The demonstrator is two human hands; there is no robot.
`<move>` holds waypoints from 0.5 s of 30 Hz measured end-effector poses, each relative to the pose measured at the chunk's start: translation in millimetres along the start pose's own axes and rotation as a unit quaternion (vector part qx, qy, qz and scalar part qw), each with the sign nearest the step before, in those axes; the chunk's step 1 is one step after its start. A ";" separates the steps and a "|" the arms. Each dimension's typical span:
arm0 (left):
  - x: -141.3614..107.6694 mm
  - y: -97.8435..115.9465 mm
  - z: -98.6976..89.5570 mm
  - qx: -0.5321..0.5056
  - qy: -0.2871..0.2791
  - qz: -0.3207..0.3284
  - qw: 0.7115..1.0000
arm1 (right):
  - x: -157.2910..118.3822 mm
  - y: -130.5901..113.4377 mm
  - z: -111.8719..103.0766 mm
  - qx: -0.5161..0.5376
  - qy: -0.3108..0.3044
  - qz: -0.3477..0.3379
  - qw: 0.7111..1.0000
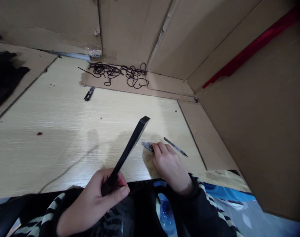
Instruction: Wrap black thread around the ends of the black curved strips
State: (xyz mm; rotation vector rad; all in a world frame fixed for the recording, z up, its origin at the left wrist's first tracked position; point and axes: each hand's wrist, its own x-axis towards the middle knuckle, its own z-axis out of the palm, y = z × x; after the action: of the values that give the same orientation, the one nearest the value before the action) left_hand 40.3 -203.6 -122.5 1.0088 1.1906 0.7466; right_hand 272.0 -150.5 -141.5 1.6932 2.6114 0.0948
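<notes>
My left hand (107, 194) grips the lower end of a flat black strip (131, 146), which rises at a slant over the light wood-grain tabletop (66, 131). My right hand (169, 166) rests on the table, its fingertips closed on a small flat metal blade (146, 145) that shows beyond them. Just to the right of those fingers lies a slim pointed metal tool (176, 147), apart from the hand. Farther off are black thread snips (89, 93) and a loose tangle of thin black cord (115, 72).
Cardboard walls (251, 131) close off the back and right of the table, with a red strip (253, 46) along the right wall. Dark cloth (4, 79) lies at the far left. A blue object (167, 214) shows below the table edge.
</notes>
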 end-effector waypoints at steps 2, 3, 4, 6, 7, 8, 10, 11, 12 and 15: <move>-1.1 -1.4 -0.3 0.012 0.025 -0.009 1.000 | 4.9 2.9 0.4 0.006 -0.009 0.002 1.000; -1.5 -2.3 -0.2 0.017 0.039 -0.012 0.999 | 6.6 5.0 -1.1 0.016 -0.013 0.002 1.000; -1.9 -3.2 -0.1 0.021 0.046 -0.011 0.999 | 7.5 6.9 -4.7 0.026 -0.019 0.000 0.999; -2.1 -4.5 0.3 0.028 0.035 -0.001 0.999 | 6.6 8.4 -18.7 0.079 -0.027 -0.020 0.996; -2.0 -5.0 0.5 0.032 0.023 0.003 0.999 | 4.7 7.3 -28.9 0.113 -0.031 -0.039 0.992; -1.8 -5.5 0.7 0.037 0.013 0.006 0.999 | 1.9 4.8 -40.5 0.177 -0.026 -0.067 0.982; -1.4 -6.5 1.2 0.045 -0.001 0.010 0.999 | -4.8 -4.2 -64.4 0.243 -0.010 -0.118 0.963; -1.2 -7.3 1.5 0.043 -0.001 0.010 0.999 | -8.0 -10.0 -74.9 0.240 0.016 -0.146 0.960; -1.1 -8.2 1.9 0.038 0.000 0.010 0.999 | -10.6 -16.1 -83.5 0.227 0.036 -0.160 0.960; -1.1 -10.2 2.9 0.009 0.016 0.001 1.000 | -13.0 -31.7 -95.7 0.197 0.070 -0.166 0.964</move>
State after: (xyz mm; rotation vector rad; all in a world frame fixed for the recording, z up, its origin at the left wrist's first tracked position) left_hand 42.4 -209.2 -131.3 1.0157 1.2259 0.7573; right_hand 243.1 -178.7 -48.2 1.3390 3.1462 -0.3466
